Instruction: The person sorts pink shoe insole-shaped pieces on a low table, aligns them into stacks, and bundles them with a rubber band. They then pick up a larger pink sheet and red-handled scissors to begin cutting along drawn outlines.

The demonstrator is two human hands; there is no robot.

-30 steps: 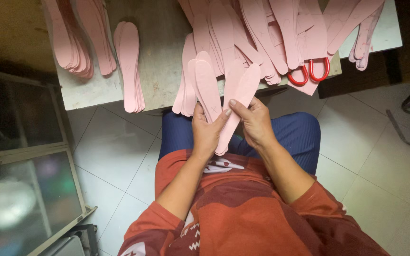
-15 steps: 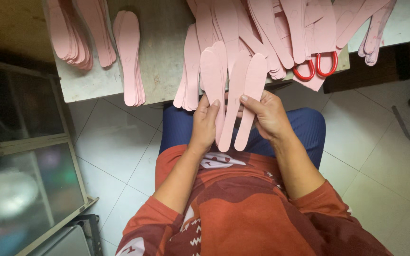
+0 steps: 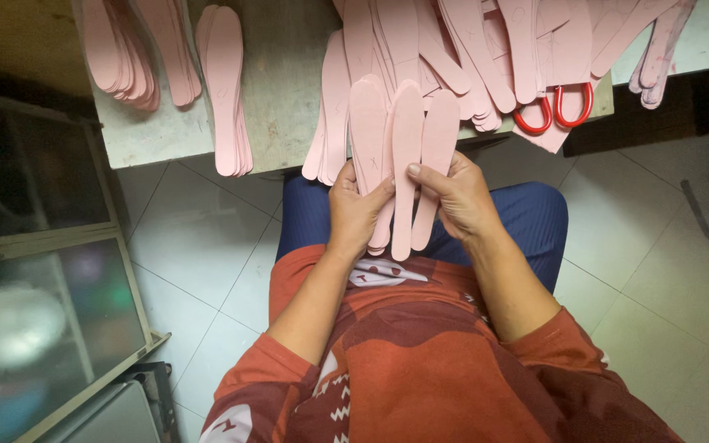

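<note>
Only the head view here, looking straight down at someone sitting at a table [image 3: 289, 115] in a red-orange top and blue trousers.

Both hands are up in front of the lap, right at the table's near edge, holding a small fan of pink insoles [image 3: 404, 139]. The left hand [image 3: 356, 215] is closed around the lower ends of the fan, thumb across the front of the leftmost piece. The right hand [image 3: 457, 201] is also gripping them, with its thumb pressed onto the middle insole and the fingers wrapped behind the right one. So neither hand is loose; both are grasping the same bunch. About three insoles are spread out side by side, standing roughly upright with the rounded toes pointing toward the table; the middle one hangs lowest, below the hands.

On the table just behind the fan there's a big messy pile of pink cutouts [image 3: 486, 49], some hanging over the edge. A pair of red-handled scissors [image 3: 555, 107] sits half buried in that pile, to the right of the hands. Further left is a neat stack of insoles [image 3: 225, 90] overhanging the edge, and another stack [image 3: 125, 49] at the far left corner. A glass-fronted cabinet [image 3: 34, 271] stands on the tiled floor to the left.
</note>
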